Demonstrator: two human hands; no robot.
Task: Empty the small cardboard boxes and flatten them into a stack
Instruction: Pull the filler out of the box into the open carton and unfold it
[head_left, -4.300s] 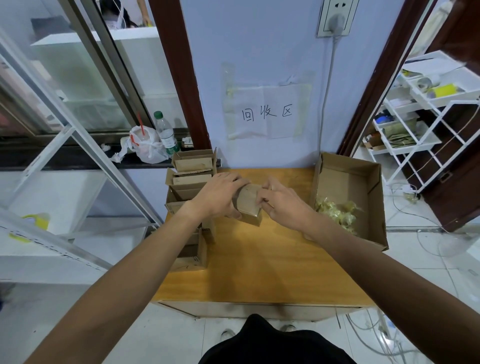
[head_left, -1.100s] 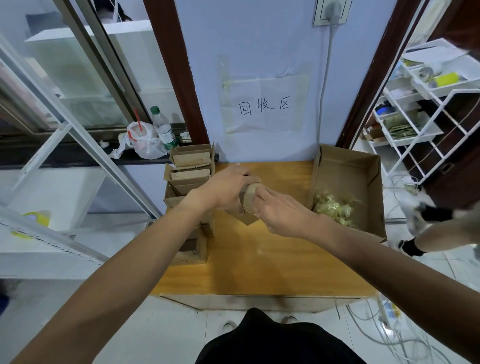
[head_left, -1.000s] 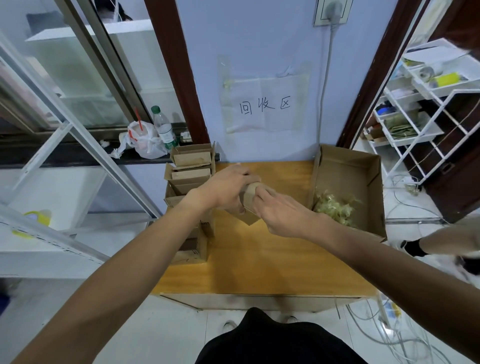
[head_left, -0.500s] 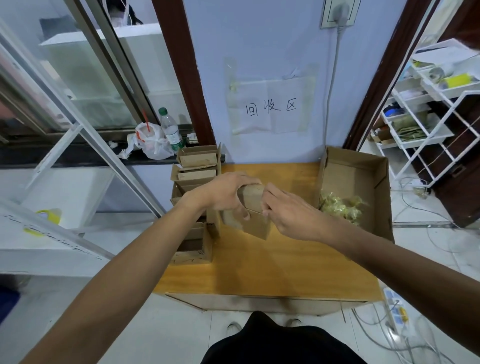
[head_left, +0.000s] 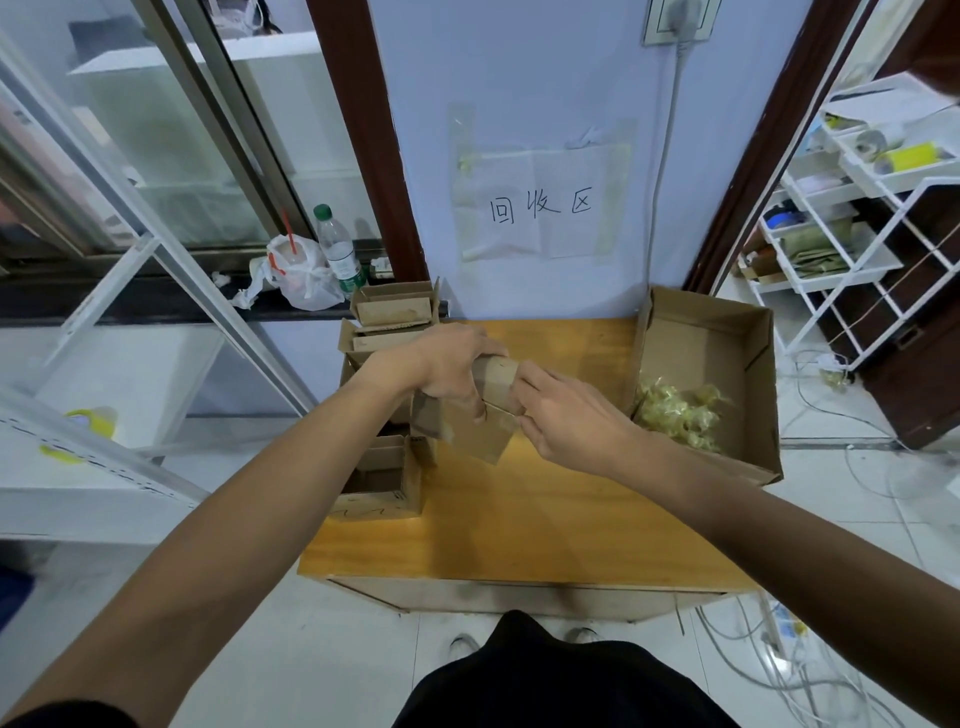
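wooden table (head_left: 519, 525), small cardboard boxes (head_left: 379, 473) at left, large open box (head_left: 711, 353) at right

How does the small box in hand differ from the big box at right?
The small box is gripped by the left hand and right hand; the big box sits untouched on the table. The small box's inside is hidden; the big box lies open, yellowish pieces inside. Both are brown cardboard.

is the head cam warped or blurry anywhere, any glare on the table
Head view: fisheye bend curves the door frame and white rack at the right edge; the left hand, right hand and small cardboard box look sharp; the wooden table shows only a soft sheen, no harsh glare.
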